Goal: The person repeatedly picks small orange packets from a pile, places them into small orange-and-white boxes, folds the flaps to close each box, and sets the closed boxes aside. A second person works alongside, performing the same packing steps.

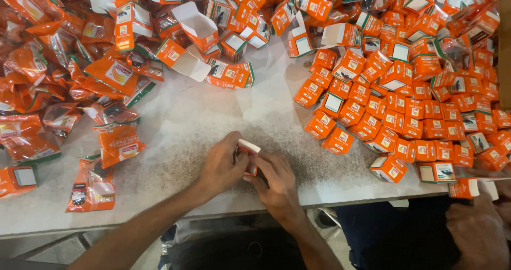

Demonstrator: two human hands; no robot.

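Lower centre, on grey bench: left hand, right hand, fingers closed on small orange cardboard box; loose flap risks creasing under pressure.

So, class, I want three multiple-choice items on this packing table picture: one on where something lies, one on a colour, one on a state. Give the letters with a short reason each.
1. Where does the heap of closed small boxes lie on the table?
A. on the picture's right
B. at the near left corner
C. under the table

2. What is the main colour of the plastic packets?
A. blue
B. orange
C. grey

3. What is the state of the small box between the left hand and the right hand?
A. lying untouched
B. crushed flat
C. held by both hands, white flap up

Answers:
1 A, the closed boxes crowd the right side.
2 B, the packets on the left are orange with clear parts.
3 C, fingers of both hands grip it and a white flap shows on top.
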